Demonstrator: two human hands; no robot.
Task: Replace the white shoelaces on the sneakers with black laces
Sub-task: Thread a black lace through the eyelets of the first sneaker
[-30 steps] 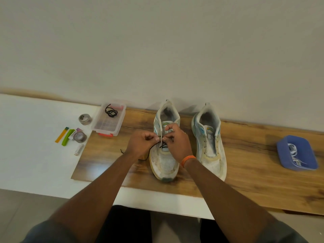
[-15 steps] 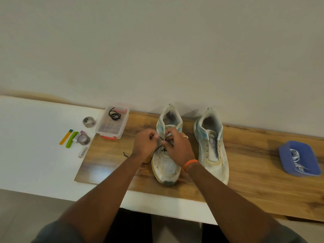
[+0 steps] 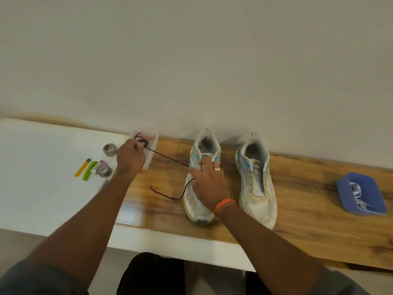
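Note:
Two white sneakers stand side by side on a wooden board [image 3: 297, 226], toes toward me. My right hand [image 3: 209, 184] rests over the left sneaker [image 3: 196, 206], fingers pressing around its eyelets. A black lace [image 3: 168, 159] runs taut from that shoe out to my left hand [image 3: 130, 157], which pinches it over a clear plastic box [image 3: 152, 155]. The lace's other end [image 3: 168, 194] trails loose on the board left of the shoe. The right sneaker [image 3: 256, 184] has bare eyelets. A second black lace [image 3: 141, 141] lies coiled in the clear box.
A blue tray [image 3: 346, 196] at the right holds white laces [image 3: 357, 191]. On the white table [image 3: 42, 179] to the left lie two tape rolls [image 3: 110, 149], an orange strip [image 3: 82, 170] and a green strip [image 3: 90, 173]. The wall stands close behind the shoes.
My left hand has pulled away from the left sneaker to the upper left, drawing the black lace out taut. My right hand has stayed on the shoe.

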